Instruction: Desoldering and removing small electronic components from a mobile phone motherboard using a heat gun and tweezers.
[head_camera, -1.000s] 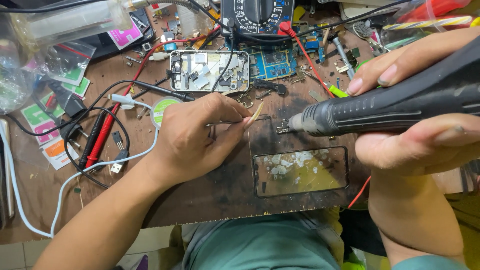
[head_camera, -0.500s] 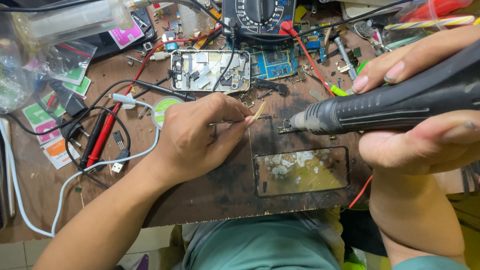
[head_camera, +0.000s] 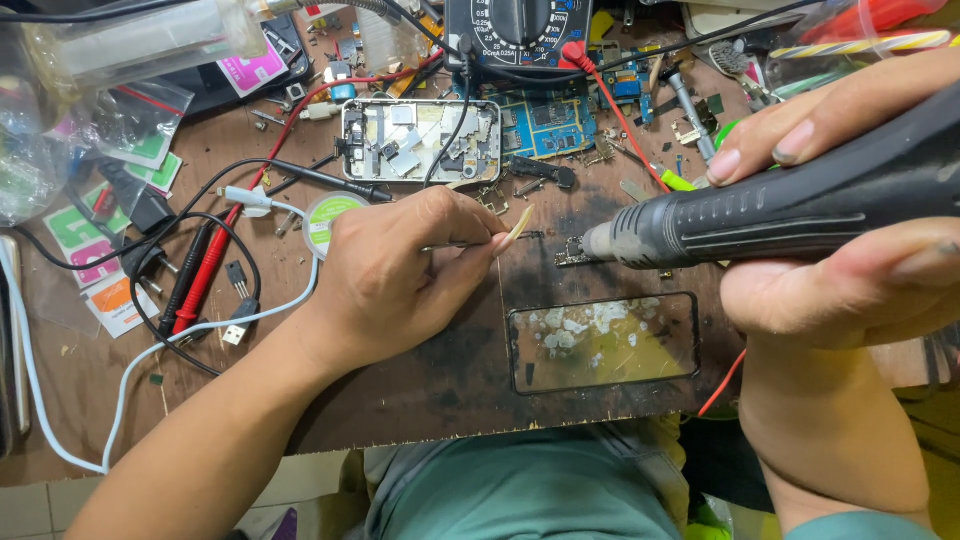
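Note:
My right hand (head_camera: 850, 290) grips a black hot-air gun (head_camera: 800, 205), its metal nozzle aimed left at a tiny circuit piece (head_camera: 572, 255) on the scorched brown board (head_camera: 450, 370). My left hand (head_camera: 390, 275) pinches thin tweezers or a stick (head_camera: 518, 225) whose pale tip hovers just left of that piece. A cracked phone glass panel (head_camera: 600, 342) with white residue lies below the nozzle.
An opened phone frame (head_camera: 420, 140) and a blue circuit board (head_camera: 548, 122) lie behind. A multimeter (head_camera: 520, 30) with red and black leads stands at the back. Cables, a white USB cord (head_camera: 150, 350), a solder reel (head_camera: 330, 215) and plastic packets crowd the left.
Both hands hold nearly still; the hot-air gun nozzle stays at the small circuit piece, with only a slight shift.

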